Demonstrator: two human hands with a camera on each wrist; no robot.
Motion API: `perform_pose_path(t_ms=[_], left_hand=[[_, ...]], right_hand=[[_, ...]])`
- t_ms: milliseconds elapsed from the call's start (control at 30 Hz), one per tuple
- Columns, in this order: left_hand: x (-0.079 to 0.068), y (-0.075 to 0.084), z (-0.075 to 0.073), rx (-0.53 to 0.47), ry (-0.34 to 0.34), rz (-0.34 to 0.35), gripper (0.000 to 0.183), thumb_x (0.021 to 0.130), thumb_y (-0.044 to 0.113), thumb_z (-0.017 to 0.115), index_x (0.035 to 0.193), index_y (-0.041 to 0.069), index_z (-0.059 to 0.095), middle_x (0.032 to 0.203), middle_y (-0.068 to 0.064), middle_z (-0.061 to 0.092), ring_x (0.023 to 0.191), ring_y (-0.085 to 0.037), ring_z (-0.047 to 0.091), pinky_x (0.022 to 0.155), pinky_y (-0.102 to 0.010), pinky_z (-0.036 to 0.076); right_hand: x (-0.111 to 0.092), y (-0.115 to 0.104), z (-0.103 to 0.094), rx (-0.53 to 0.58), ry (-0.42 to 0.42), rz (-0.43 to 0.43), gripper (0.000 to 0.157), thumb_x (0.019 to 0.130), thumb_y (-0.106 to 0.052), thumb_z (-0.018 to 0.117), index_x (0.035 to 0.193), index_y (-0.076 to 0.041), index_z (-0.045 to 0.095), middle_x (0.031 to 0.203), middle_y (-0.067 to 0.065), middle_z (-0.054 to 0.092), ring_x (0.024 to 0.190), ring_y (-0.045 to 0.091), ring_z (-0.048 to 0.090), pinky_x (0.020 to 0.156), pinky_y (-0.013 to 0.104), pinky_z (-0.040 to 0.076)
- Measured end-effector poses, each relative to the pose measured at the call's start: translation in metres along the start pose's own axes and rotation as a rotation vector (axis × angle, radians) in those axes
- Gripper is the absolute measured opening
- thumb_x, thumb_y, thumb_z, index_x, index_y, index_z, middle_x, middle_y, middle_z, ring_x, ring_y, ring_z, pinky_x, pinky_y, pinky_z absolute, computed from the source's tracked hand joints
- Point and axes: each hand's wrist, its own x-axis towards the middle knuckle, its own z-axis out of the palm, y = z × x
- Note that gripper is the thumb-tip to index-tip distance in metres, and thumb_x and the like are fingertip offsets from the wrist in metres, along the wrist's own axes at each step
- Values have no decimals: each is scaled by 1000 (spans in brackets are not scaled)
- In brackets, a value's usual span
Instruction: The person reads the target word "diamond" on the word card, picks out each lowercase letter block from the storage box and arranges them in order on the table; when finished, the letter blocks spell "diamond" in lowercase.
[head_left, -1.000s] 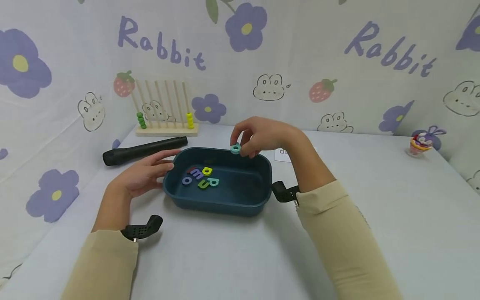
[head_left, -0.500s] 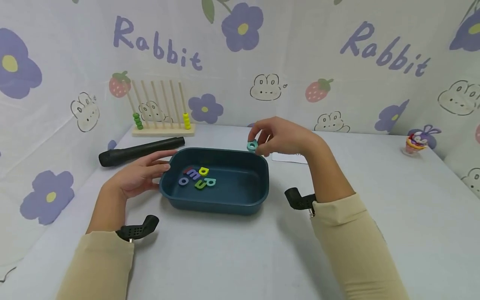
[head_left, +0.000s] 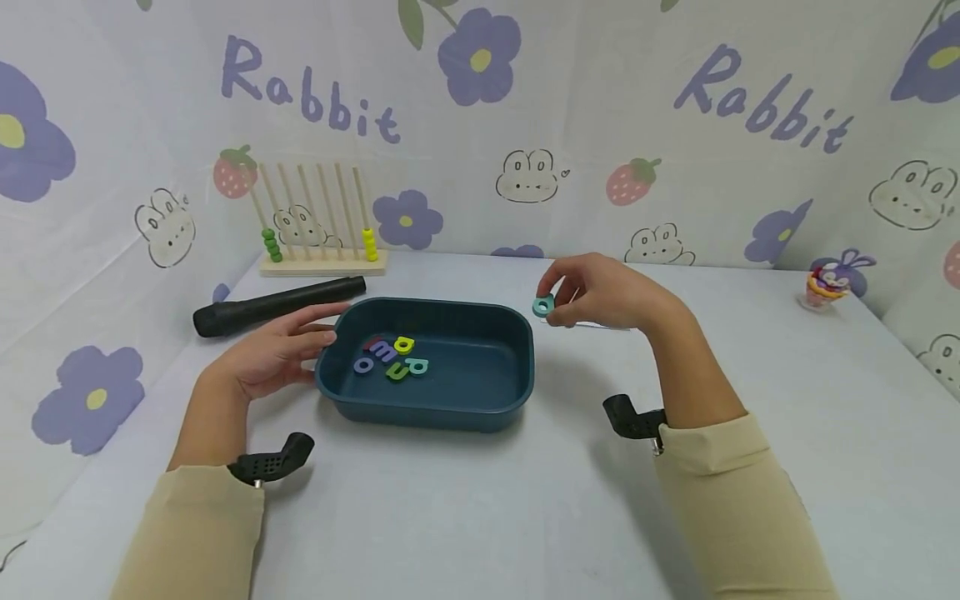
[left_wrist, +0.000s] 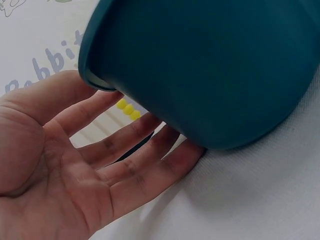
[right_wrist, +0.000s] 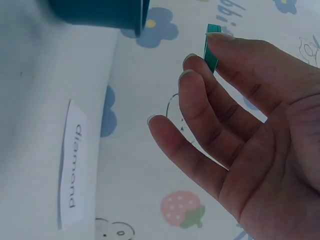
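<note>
My right hand (head_left: 603, 292) pinches a small teal letter (head_left: 543, 306) between thumb and fingertips, right of a dark blue-green plastic basin (head_left: 431, 417). In the right wrist view the letter (right_wrist: 212, 47) shows edge-on, so its shape is hard to read. My left hand (head_left: 273, 354) rests against the basin's left end, its fingers extended and fingertips at the wall (left_wrist: 200, 75). Inside the basin's left half lie several plastic letters: a purple m (head_left: 383, 352), a purple o (head_left: 363, 365), a green one (head_left: 397, 372), a teal one (head_left: 417, 366), a yellow one (head_left: 404, 345) and a red one, partly covered.
A white card printed "diamond" (right_wrist: 72, 170) lies on the table below my right hand. Behind my left hand are a black microphone (head_left: 277, 306) and a wooden bead counter (head_left: 322, 262). A small cupcake-like ornament (head_left: 827, 287) stands at the far right.
My right hand has carried the teal letter from over the basin's back rim to the right, past the basin's right end, toward the card. My left hand stays at the basin.
</note>
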Motion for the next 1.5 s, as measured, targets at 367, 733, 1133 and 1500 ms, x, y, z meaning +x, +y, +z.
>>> perform_pose_path(t_ms=[367, 733, 1133, 1500], left_hand=[[-2, 0, 0, 5, -2, 0, 62, 105, 29, 61, 162, 26, 34, 153, -6, 51, 130, -24, 56, 104, -52, 51], [-1, -4, -2, -12, -12, -6, 62, 105, 28, 61, 161, 27, 34, 155, -8, 47, 130, -24, 56, 105, -54, 51], [-3, -3, -2, -38, -15, -7, 61, 106, 26, 60, 161, 27, 34, 143, 4, 55, 127, -21, 58, 99, -45, 55], [-2, -4, -2, -44, -8, -14, 61, 105, 27, 61, 161, 28, 35, 145, 3, 54, 127, -20, 58, 99, -46, 55]], right_hand=[[-6, 27, 3, 19, -17, 85, 29, 92, -20, 74, 120, -17, 69, 105, 8, 70, 95, 26, 66, 87, 42, 48], [-1, 46, 18, -13, -69, 145, 27, 90, -16, 72, 117, -16, 70, 102, 8, 69, 93, 27, 65, 88, 41, 49], [4, 56, 31, -61, -124, 180, 21, 89, -14, 74, 110, -15, 72, 99, 10, 68, 84, 22, 63, 80, 35, 49], [9, 62, 38, -105, -119, 193, 18, 88, -12, 78, 104, -17, 75, 101, 10, 67, 88, 23, 63, 81, 35, 50]])
